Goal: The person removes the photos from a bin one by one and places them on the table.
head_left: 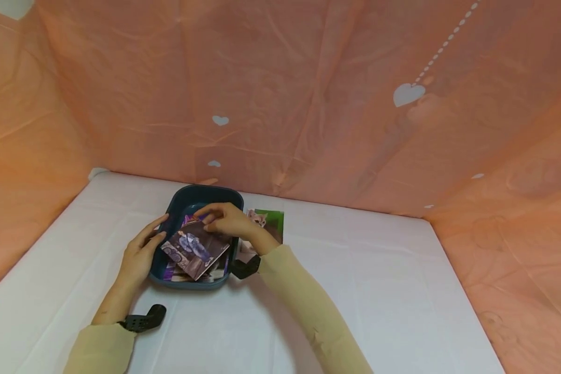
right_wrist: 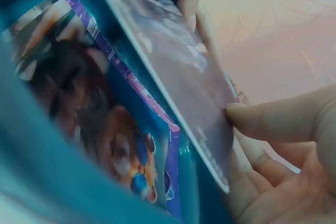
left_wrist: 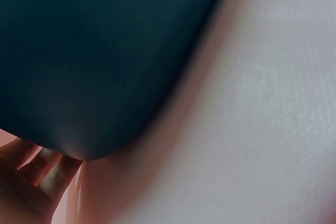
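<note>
A dark teal rectangular bin (head_left: 190, 285) with rounded corners holds several printed picture cards. My left hand (head_left: 139, 254) touches the bin's left side, its fingertips and thumb at the rim. The left wrist view shows its fairly straight fingers (left_wrist: 55, 174) against the bin's outer wall. Inside the bin, my right hand (head_left: 229, 221) pinches a dark brown picture card (head_left: 194, 252) with a blue-purple figure on it. In the right wrist view the thumb (right_wrist: 278, 121) presses that tilted card, with other fingers behind it. Beneath lies a purple-edged card (right_wrist: 118, 59) with an animal picture.
Beside the bin's right wall, a cat picture card (head_left: 275, 221) with a green background lies on the white tabletop (head_left: 355, 280), partly hidden by my right forearm. An orange curtain (head_left: 308, 104) with white hearts hangs behind the table and along both sides.
</note>
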`<state>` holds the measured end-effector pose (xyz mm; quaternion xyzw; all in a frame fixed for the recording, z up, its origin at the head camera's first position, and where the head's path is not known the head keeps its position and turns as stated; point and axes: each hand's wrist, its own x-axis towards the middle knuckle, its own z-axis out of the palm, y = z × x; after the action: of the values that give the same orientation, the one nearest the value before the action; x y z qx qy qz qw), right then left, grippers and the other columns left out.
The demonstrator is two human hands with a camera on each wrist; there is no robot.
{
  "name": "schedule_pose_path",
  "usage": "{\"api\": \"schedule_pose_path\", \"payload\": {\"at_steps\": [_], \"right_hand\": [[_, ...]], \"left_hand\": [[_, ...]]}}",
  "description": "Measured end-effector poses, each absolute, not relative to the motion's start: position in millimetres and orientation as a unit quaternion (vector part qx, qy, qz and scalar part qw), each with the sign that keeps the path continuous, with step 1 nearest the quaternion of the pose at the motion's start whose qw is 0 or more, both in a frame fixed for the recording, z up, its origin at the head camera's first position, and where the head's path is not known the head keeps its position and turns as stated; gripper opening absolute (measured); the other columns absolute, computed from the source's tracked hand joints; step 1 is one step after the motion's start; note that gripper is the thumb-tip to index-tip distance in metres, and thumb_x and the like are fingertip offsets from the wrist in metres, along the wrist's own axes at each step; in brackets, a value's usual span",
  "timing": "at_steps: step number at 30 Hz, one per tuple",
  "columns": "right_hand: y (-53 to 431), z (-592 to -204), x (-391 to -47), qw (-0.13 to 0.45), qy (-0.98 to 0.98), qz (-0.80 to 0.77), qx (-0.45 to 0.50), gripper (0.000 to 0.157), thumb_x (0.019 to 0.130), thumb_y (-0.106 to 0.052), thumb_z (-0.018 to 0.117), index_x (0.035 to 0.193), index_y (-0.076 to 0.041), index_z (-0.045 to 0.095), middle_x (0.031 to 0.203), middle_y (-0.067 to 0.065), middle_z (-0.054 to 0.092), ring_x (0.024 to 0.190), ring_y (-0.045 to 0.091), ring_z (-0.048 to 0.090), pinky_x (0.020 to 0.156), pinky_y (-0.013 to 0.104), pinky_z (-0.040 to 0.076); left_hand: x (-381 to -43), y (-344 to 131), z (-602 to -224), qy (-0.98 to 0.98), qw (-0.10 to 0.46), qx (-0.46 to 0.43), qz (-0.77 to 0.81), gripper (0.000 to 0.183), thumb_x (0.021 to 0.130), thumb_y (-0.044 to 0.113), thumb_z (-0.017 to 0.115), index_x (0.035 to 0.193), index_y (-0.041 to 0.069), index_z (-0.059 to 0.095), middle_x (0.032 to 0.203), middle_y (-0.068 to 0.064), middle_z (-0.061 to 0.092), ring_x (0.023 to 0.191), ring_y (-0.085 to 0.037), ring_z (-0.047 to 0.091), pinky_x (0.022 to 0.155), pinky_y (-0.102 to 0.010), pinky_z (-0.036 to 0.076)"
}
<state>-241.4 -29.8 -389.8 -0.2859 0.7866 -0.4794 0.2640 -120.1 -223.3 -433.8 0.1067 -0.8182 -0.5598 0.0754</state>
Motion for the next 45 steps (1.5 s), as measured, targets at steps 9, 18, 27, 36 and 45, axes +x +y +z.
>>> {"api": "schedule_pose_path", "payload": {"at_steps": [9,18,27,36,45], "right_hand": [[-8.3,-388.7,-240.0,0.249,0.769,-0.543,-0.227,0.038,0.089,-0.003,0.063,0.126,-0.01,0.062,0.099,0.01,0.065,0.081,0.01,0.061,0.068,0.023,0.051],[13.4,-393.3,-236.7,0.201,0.761,-0.589,-0.181,0.042,0.09,-0.003,0.062,0.13,-0.013,0.059,0.097,0.007,0.062,0.071,0.013,0.056,0.061,0.027,0.048],[39.4,-402.6,-237.4,0.161,0.751,-0.626,-0.136,0.045,0.086,0.0,0.062,0.129,-0.012,0.06,0.096,0.008,0.063,0.074,0.009,0.059,0.059,0.023,0.049],[66.2,-411.3,-238.1,0.125,0.747,-0.646,-0.094,0.043,0.085,0.003,0.063,0.127,-0.007,0.06,0.089,0.002,0.06,0.07,0.006,0.058,0.057,0.022,0.047],[97.1,-421.3,-242.1,0.081,0.747,-0.658,-0.049,0.043,0.084,0.007,0.062,0.126,-0.003,0.059,0.089,0.004,0.059,0.069,0.007,0.059,0.058,0.023,0.05]], "left_hand": [[-121.4,-223.8,-434.8,-0.821,0.078,0.103,-0.556,0.046,0.103,0.031,0.041,0.147,0.017,0.039,0.142,-0.032,0.04,0.127,-0.046,0.039,0.104,-0.062,0.028],[-121.6,-222.8,-435.4,-0.817,0.076,0.11,-0.562,0.047,0.103,0.033,0.04,0.147,0.019,0.038,0.141,-0.03,0.042,0.121,-0.041,0.042,0.099,-0.057,0.031],[-121.1,-222.3,-435.3,-0.813,0.072,0.11,-0.568,0.048,0.103,0.035,0.04,0.148,0.018,0.038,0.145,-0.032,0.036,0.129,-0.046,0.034,0.104,-0.064,0.025],[-120.0,-223.6,-435.6,-0.809,0.067,0.118,-0.573,0.049,0.102,0.036,0.04,0.148,0.02,0.037,0.148,-0.03,0.033,0.131,-0.045,0.032,0.105,-0.064,0.023],[-120.2,-221.9,-436.0,-0.804,0.063,0.117,-0.579,0.049,0.103,0.036,0.039,0.149,0.02,0.035,0.147,-0.03,0.034,0.13,-0.044,0.032,0.105,-0.064,0.024]]}}
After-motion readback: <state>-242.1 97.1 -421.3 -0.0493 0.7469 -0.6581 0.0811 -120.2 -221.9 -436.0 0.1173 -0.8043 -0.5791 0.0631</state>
